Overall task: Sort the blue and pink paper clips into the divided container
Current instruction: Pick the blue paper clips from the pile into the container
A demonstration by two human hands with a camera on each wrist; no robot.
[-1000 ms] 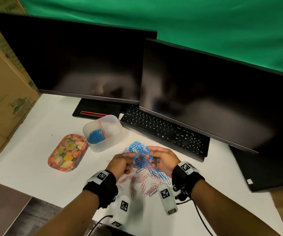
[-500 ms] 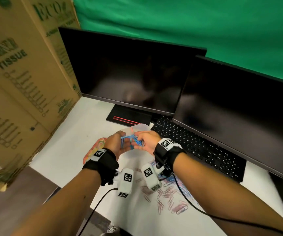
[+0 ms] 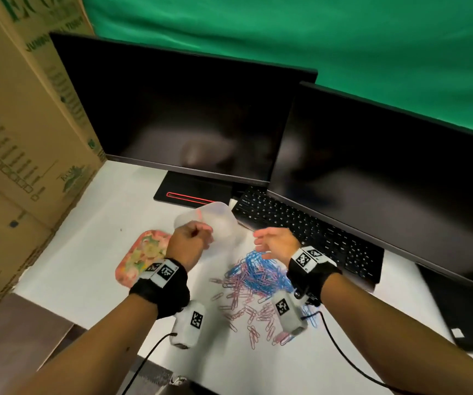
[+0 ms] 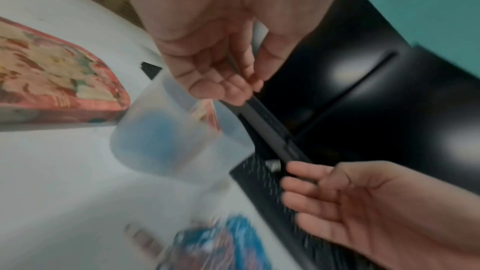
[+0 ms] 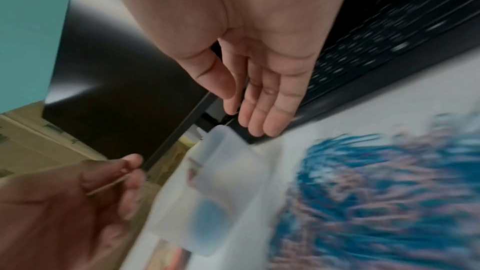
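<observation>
The translucent divided container (image 3: 224, 212) stands behind the mixed pile of blue and pink paper clips (image 3: 258, 273), with blue clips (image 4: 158, 134) in one compartment. My left hand (image 3: 198, 238) hovers over the container's near side. Its fingers (image 4: 233, 81) are curled against the thumb, and blur hides whether anything is between them. My right hand (image 3: 269, 242) is above the far edge of the pile, its fingers (image 5: 259, 110) straight and empty. Loose pink clips (image 3: 246, 312) lie scattered nearer me.
A floral lid (image 3: 140, 256) lies left of the container. A black keyboard (image 3: 309, 232) and two dark monitors (image 3: 184, 124) (image 3: 386, 189) stand behind. Cardboard boxes (image 3: 16, 138) wall the left side. The white table's edge (image 3: 44, 306) runs near my left forearm.
Half a second ago both hands held a bunch of blue clips over the container. Now the bunch is gone from them, and the right hand has drawn back right, open, over the pile.
</observation>
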